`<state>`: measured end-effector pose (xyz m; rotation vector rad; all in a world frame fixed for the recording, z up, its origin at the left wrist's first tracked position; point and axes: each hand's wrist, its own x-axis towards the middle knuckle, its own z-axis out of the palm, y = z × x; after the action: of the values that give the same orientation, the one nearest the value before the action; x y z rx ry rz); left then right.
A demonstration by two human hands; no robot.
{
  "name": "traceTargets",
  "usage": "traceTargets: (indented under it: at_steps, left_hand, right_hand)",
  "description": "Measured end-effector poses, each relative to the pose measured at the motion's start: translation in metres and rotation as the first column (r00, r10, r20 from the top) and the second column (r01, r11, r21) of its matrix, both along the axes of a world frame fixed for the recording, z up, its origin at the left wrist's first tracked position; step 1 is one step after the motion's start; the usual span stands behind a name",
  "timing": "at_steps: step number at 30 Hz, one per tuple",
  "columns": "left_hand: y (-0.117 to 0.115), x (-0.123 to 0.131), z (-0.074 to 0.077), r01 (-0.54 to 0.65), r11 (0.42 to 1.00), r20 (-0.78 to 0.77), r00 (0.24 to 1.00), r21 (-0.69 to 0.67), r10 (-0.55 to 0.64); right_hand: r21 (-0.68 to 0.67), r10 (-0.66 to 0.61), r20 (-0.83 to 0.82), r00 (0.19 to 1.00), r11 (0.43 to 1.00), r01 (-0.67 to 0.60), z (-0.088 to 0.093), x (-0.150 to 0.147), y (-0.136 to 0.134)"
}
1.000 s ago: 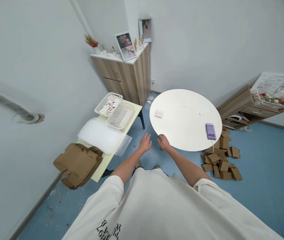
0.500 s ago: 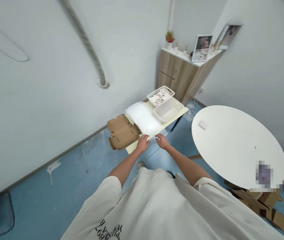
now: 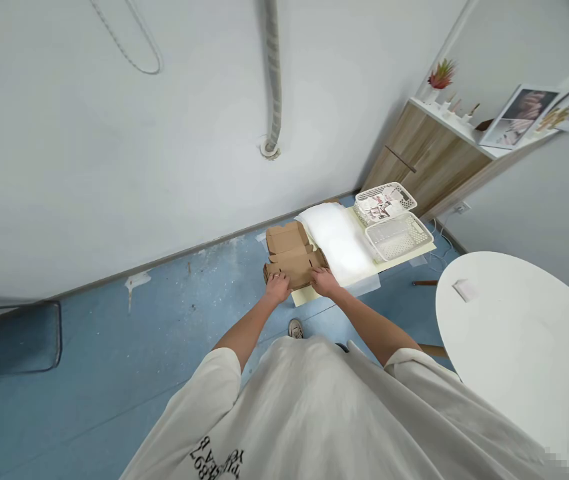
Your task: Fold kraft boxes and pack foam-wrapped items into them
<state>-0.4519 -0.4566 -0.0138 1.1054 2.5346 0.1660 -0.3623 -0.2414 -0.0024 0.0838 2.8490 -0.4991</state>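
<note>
The fingers of the left hand point(image 3: 279, 287) rest slightly parted on the near edge of the brown cardboard stack point(image 3: 290, 259), toward its left end. Those of the right hand point(image 3: 324, 283) bend over the stack's near right corner. Both hands touch the board; whether the thumbs pinch it from beneath, one cannot tell. Half a second ago both hands were in the air just short of the stack, and now they are on it. The view has swung leftward, pushing the white table point(image 3: 514, 340) farther to the right.

The cardboard lies flat in layers, matte and stiff, with notched flaps, dark slots and a panel stretching toward the wall. It sits at the left end of a pale yellow table point(image 3: 305, 296), partly overhanging it. Just beside it spreads a soft, smooth pile of white sheets point(image 3: 339, 240). Beyond are two white baskets with pierced walls: the far basket point(image 3: 408, 198) holds printed cards point(image 3: 383, 204), while the near basket point(image 3: 398, 235) is next to it. Behind them stands a wood-grained cabinet point(image 3: 437, 150). The blue floor point(image 3: 189, 347) is smooth, scuffed and speckled white.
</note>
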Motion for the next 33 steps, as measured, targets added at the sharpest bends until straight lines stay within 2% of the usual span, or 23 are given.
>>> traceTargets:
  at_steps: [7, 11, 17, 22, 26, 33]
  left_hand:
    - [-0.007, -0.018, -0.002, -0.118, 0.989, 0.164, 0.981, 0.084, 0.104]
    - [-0.006, -0.017, 0.000, -0.078, 0.990, 0.153, 0.986, 0.117, 0.060]
    - [-0.005, -0.010, 0.008, -0.044, 0.995, 0.085, 0.996, 0.090, 0.036]
    - [-0.010, -0.010, 0.026, -0.008, 0.982, -0.005, 1.000, 0.188, 0.009]
    - [-0.008, -0.012, 0.047, 0.066, 0.977, -0.105, 0.993, 0.203, -0.045]
    - [-0.003, -0.021, 0.089, 0.060, 0.956, -0.154, 0.988, 0.286, -0.016]
  right_hand:
    - [0.087, -0.004, 0.092, 0.996, 0.996, -0.004, -0.011, -0.023, -0.003]
    - [0.104, 0.015, 0.082, 0.997, 0.994, -0.023, -0.012, -0.030, -0.002]
    - [0.151, 0.010, 0.022, 1.000, 0.988, -0.013, -0.014, -0.029, -0.005]
    - [0.180, 0.007, -0.009, 1.000, 0.984, -0.005, -0.009, -0.028, -0.002]
    - [0.154, 0.010, -0.013, 1.000, 0.988, -0.008, 0.001, -0.026, 0.003]
    - [0.105, -0.028, -0.122, 0.992, 0.994, 0.041, 0.033, -0.020, 0.011]
